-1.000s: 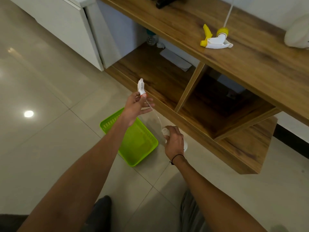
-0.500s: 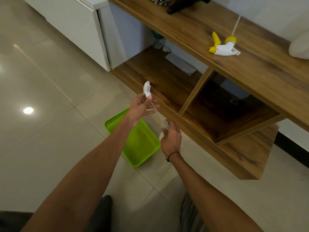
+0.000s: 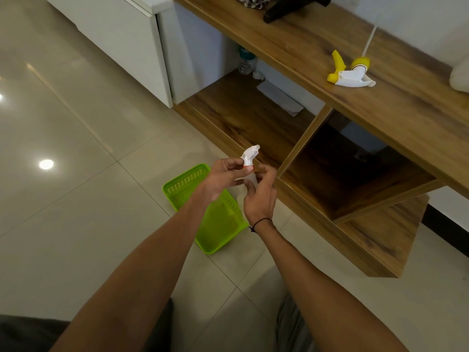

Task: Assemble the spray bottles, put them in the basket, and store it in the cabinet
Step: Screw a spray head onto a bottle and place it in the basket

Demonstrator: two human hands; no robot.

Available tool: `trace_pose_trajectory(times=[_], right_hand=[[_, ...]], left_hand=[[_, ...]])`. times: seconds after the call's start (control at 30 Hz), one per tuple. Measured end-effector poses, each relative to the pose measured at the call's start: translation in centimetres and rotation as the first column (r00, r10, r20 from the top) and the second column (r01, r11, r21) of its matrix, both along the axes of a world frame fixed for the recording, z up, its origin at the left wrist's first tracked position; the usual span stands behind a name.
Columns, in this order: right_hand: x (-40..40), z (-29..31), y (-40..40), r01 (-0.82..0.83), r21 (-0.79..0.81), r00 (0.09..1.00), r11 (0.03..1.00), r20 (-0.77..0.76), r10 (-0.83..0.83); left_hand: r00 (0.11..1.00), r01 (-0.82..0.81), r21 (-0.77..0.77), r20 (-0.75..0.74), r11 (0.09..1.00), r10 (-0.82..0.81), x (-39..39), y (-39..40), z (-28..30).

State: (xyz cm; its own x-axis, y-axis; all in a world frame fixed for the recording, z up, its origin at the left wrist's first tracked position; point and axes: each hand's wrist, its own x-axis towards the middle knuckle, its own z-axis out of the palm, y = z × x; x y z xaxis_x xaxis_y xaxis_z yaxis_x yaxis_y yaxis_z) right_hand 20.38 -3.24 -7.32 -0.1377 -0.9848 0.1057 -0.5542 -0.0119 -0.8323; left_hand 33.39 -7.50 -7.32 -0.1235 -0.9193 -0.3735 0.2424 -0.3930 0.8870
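Observation:
My left hand [image 3: 223, 177] pinches the collar of a white trigger spray head [image 3: 249, 154], which now sits on the neck of a clear bottle [image 3: 251, 179]. My right hand [image 3: 261, 193] wraps around that bottle from the right; most of the bottle is hidden behind my fingers. Both hands hover above a lime-green basket [image 3: 193, 180] that lies on the tiled floor. A second spray head [image 3: 351, 74], yellow and white with a long dip tube, lies on the wooden cabinet top [image 3: 317, 41]. The cabinet's open compartments [image 3: 342, 174] are just right of my hands.
A white cabinet [image 3: 121, 29] stands at the left rear. On the lower shelf sit a water bottle [image 3: 246, 62] and a white paper [image 3: 280, 99]. A black object [image 3: 289, 7] rests on the cabinet top, and a white item [image 3: 460, 76] shows at the right edge.
My left hand lowered the white spray head, sliding its tube into the bottle, while my right hand raised the bottle. The two hands have come together.

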Motion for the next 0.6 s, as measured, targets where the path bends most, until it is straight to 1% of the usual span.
trace_pose_trajectory(times=[0.13, 0.27, 0.37, 0.47, 0.53, 0.6], right_hand=[[0.4, 0.5, -0.8, 0.008, -0.003, 0.999, 1.000, 0.039, -0.007], [0.7, 0.4, -1.3, -0.008, 0.041, 0.994, 0.999, 0.107, 0.004], [0.9, 0.7, -2.1, -0.067, 0.099, 0.967, 0.993, 0.252, 0.040], [0.6, 1.1, -3.1, -0.194, 0.239, 0.884, 0.951, 0.463, 0.064], [0.3, 1.1, -3.5, -0.250, 0.299, 0.847, 0.921, 0.528, 0.059], [0.4, 0.8, -3.7, -0.264, 0.322, 0.831, 0.909, 0.554, 0.045]], left_hand=[[1.000, -0.014, -0.005, -0.028, 1.000, 0.014, 0.4, -0.2, 0.1], [1.000, 0.010, -0.044, -0.010, 0.999, -0.011, 1.1, -0.1, -0.3], [0.998, 0.010, -0.065, -0.061, 0.998, -0.014, 2.0, 0.0, -0.6], [0.990, 0.054, -0.067, -0.125, 0.996, -0.062, 3.5, 0.0, -1.0], [0.992, 0.080, -0.078, -0.092, 0.994, -0.087, 4.2, 0.1, -1.2], [0.995, 0.071, -0.095, -0.064, 0.993, -0.077, 4.4, 0.2, -1.5]])
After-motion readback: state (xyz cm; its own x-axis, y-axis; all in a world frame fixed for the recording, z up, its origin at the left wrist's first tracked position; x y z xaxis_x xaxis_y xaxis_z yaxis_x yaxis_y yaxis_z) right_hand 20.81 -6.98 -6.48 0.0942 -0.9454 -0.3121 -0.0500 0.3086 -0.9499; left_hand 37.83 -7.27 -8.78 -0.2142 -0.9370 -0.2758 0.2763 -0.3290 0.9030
